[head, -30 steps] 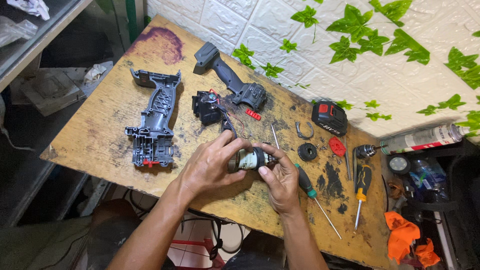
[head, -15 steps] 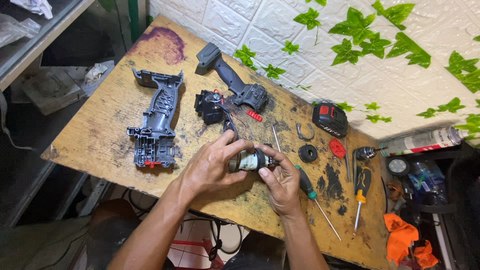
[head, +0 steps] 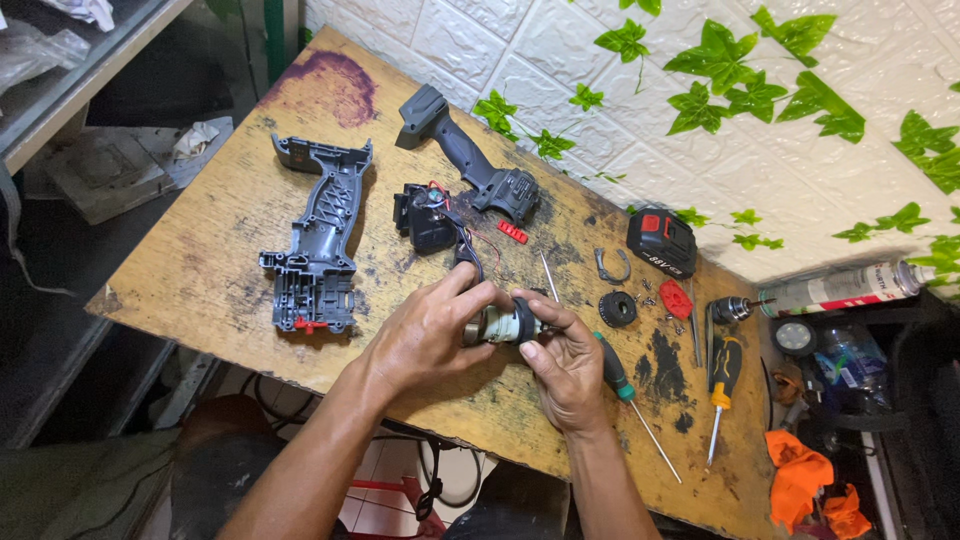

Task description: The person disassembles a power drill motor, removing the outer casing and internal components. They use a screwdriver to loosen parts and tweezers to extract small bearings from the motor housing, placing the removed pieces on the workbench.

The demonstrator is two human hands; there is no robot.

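- Left hand (head: 425,335) and right hand (head: 562,362) both grasp the small cylindrical metal motor (head: 503,326) over the worn yellow wooden tabletop (head: 200,270)
- Grey plastic housing half (head: 318,240) lies left of them

Left hand: our left hand (head: 425,335) closed a little more over the small motor (head: 500,325), and the fingers came further across its top.
Right hand: our right hand (head: 562,360) shifted slightly at the motor's right end; the fingertips pressed closer on it.
Motor: it turned a little between our hands and sat lower over the workbench (head: 200,270) than before.
View: our head moved a bit, so the whole scene slid slightly in the picture.
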